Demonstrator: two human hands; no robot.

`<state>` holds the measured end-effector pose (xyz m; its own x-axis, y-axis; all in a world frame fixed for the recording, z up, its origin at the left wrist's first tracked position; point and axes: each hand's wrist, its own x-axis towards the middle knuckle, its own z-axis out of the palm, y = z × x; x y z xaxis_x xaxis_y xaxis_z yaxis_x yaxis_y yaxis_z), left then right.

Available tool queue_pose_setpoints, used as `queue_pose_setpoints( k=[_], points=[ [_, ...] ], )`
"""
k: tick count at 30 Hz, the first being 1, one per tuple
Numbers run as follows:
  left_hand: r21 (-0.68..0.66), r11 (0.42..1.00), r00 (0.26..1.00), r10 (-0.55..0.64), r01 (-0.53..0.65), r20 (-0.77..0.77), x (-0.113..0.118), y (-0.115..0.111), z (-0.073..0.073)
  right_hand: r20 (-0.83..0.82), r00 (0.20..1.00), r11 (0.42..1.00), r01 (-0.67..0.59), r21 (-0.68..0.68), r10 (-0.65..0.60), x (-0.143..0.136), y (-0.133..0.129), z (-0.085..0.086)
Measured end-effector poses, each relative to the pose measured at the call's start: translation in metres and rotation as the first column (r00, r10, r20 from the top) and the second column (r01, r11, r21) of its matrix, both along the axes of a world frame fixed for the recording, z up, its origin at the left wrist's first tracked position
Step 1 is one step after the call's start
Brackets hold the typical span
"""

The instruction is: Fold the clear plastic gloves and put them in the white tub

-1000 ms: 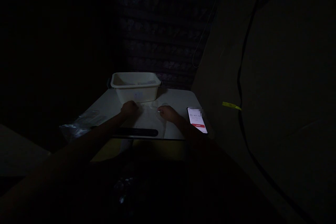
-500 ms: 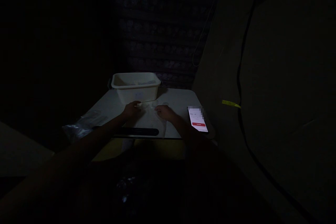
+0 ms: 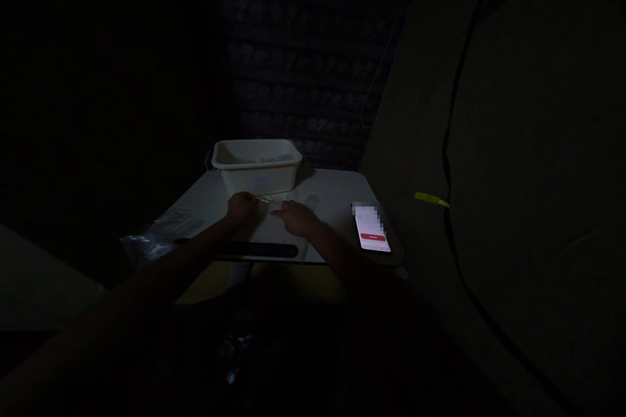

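A clear plastic bag [image 3: 272, 200] is stretched between my two hands, just in front of the white tub [image 3: 259, 179]. My left hand [image 3: 242, 210] is closed on the left end of the bag, thumb and fingers pressed together. From the right, my right hand [image 3: 296, 217] pinches the other side, its index finger pointing left. A long black bar [image 3: 259, 249] lies near the table's front edge, below both hands. The scene is very dim, so the bag's outline and what is in it, if anything, are hard to make out.
More crumpled clear plastic [image 3: 151, 242] lies at the left of the white table [image 3: 337, 189]. A lit phone [image 3: 372, 234] rests at the right edge. Pale contents show inside the tub. A dark cable with a yellow tag [image 3: 429, 199] hangs at the right.
My hands have drawn nearer to each other. The right hand has moved slightly left and down, and the plastic between them is now lifted and pulled taut.
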<state>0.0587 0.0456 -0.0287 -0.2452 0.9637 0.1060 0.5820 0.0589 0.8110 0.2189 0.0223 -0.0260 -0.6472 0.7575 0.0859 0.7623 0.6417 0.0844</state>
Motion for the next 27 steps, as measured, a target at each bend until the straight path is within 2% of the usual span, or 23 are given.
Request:
queue_pose_setpoints(
  k=[4, 12, 15, 18, 22, 27],
  points=[
    [-0.016, 0.999, 0.998, 0.05, -0.05, -0.048, 0.001, -0.002, -0.001, 0.002, 0.999, 0.999, -0.039, 0.029, 0.039, -0.002, -0.002, 0.003],
    [-0.029, 0.999, 0.997, 0.043, -0.044, -0.064, 0.0, -0.005, -0.003, 0.005, 1.0, 0.999, -0.004, 0.051, 0.004, -0.005, -0.006, 0.007],
    [-0.036, 0.999, 0.998, 0.036, -0.037, -0.047, 0.001, -0.007, -0.001, -0.014, 1.0, 0.998, -0.026, 0.052, 0.027, -0.005, -0.003, 0.006],
    [-0.041, 0.999, 1.0, 0.017, -0.018, -0.009, 0.003, -0.01, 0.002, -0.022, 0.996, 0.996, -0.082, 0.04, 0.083, -0.008, 0.0, 0.005],
    [-0.038, 0.999, 0.999, -0.004, 0.006, 0.045, 0.003, -0.014, 0.003, -0.044, 0.995, 0.996, -0.085, -0.004, 0.085, -0.011, 0.001, 0.005],
    [-0.011, 0.995, 0.949, -0.087, 0.095, 0.304, 0.004, -0.019, -0.002, -0.062, 0.994, 0.995, -0.09, -0.04, 0.087, -0.009, 0.002, 0.004]
  ],
)
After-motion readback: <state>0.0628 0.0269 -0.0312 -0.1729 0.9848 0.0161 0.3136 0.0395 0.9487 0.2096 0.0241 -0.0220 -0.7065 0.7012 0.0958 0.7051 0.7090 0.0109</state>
